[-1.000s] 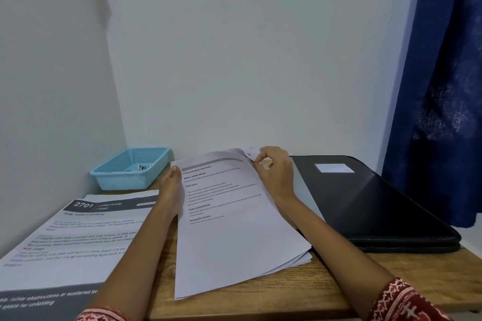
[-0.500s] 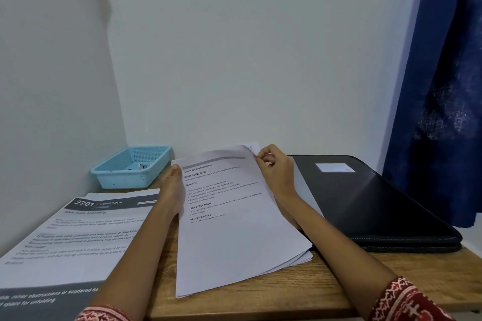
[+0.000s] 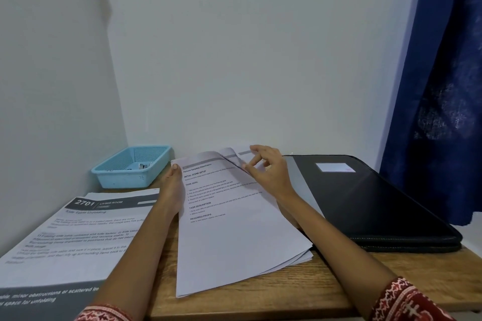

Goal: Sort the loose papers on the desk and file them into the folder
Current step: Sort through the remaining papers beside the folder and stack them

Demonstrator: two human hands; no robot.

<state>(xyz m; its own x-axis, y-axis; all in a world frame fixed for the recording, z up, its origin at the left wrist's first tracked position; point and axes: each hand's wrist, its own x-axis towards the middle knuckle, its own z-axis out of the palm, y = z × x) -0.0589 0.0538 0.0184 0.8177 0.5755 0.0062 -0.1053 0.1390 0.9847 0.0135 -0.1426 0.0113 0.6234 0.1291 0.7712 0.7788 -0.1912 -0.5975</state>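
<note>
A stack of printed white papers (image 3: 234, 240) lies in the middle of the wooden desk (image 3: 326, 292). My left hand (image 3: 172, 190) rests against the stack's left edge near the top corner, fingers hidden under the sheets. My right hand (image 3: 268, 169) is at the stack's top right corner, thumb and fingers pinching the lifted corner of the top sheet, which peels away from the sheets below. A closed black folder (image 3: 370, 203) with a white label lies to the right, touching the stack.
A second pile of printed sheets (image 3: 70, 240) headed "2701 Living Room" lies at the left front. A light blue plastic basket (image 3: 131, 167) sits in the back left corner. White walls close the back and left; a dark blue curtain (image 3: 443, 86) hangs at the right.
My right hand has drawn the top sheet's corner up and toward me, so it now separates from the sheets beneath. The left hand stays at the left edge.
</note>
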